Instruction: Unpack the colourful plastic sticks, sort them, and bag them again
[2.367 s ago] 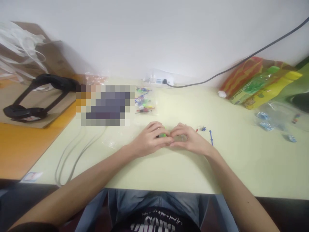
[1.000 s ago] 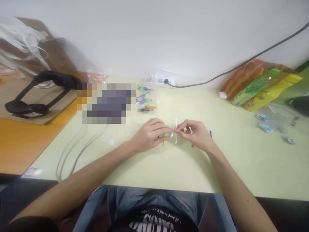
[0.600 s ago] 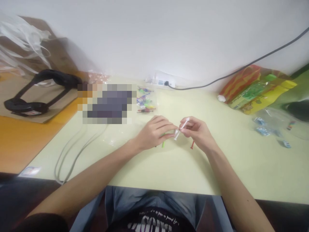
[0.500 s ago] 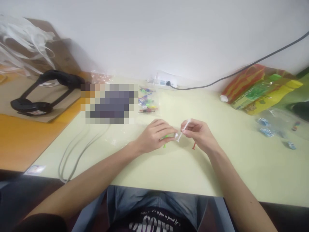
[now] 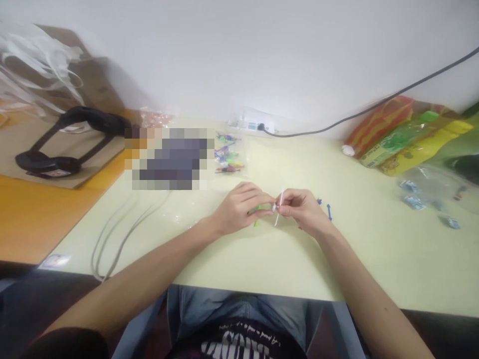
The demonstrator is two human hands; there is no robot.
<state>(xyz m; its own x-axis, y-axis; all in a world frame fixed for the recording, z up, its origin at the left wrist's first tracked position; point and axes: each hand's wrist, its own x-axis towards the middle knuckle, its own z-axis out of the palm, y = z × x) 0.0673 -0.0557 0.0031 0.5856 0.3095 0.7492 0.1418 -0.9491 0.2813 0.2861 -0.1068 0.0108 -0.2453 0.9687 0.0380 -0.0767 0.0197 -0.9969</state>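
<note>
Between thumb and fingertips, my left hand [image 5: 241, 209] pinches a small white piece [image 5: 274, 207]. My right hand [image 5: 303, 212] is closed on a thin white plastic stick [image 5: 277, 218], held nearly upright against that small piece. The two hands' fingertips almost meet. A green piece [image 5: 256, 223] shows below my left fingers, mostly hidden by the hand. Just right of my right hand lie blue plastic pieces [image 5: 329, 212], one of them a short rod with wider ends. A bit of red pokes out under the right hand.
Behind my hands sits a clear bag of colourful plastic pieces [image 5: 228, 154], beside a pixelated dark object [image 5: 174, 157]. A white power strip [image 5: 256, 122] with a dark cable stands by the wall. Bottles [image 5: 398, 142] and a clear bag [image 5: 426, 182] are at right; a black frame [image 5: 52, 162] is at left.
My right hand has moved left, bringing the white stick to the small white piece and turning it more upright. Blue pieces it covered now show. My left hand has stayed almost still.
</note>
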